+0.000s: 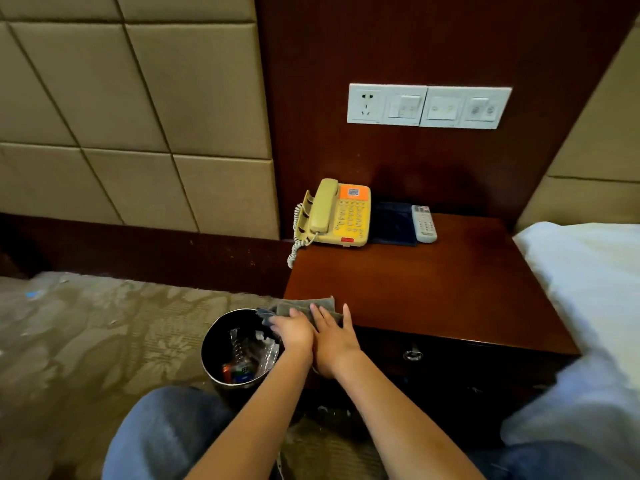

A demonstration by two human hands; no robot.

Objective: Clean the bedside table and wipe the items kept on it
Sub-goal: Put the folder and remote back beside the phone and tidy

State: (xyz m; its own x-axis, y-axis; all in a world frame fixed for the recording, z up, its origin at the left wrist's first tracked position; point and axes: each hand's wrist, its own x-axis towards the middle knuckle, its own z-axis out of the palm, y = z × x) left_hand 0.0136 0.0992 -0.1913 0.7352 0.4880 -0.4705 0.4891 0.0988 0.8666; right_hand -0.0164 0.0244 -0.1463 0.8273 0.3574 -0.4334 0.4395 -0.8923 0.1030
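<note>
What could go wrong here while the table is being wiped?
The cloth lies at the front left corner of the table, beside the open bin; it might slip in. The coiled cord of the telephone hangs over the left edge; a wiping stroke could snag it and drag the telephone off.

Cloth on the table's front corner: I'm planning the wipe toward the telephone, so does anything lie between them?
Nothing visible does. Bare wood of the bedside table runs from the cloth to the telephone; the remote and dark pad sit right of it, at the back.
</note>
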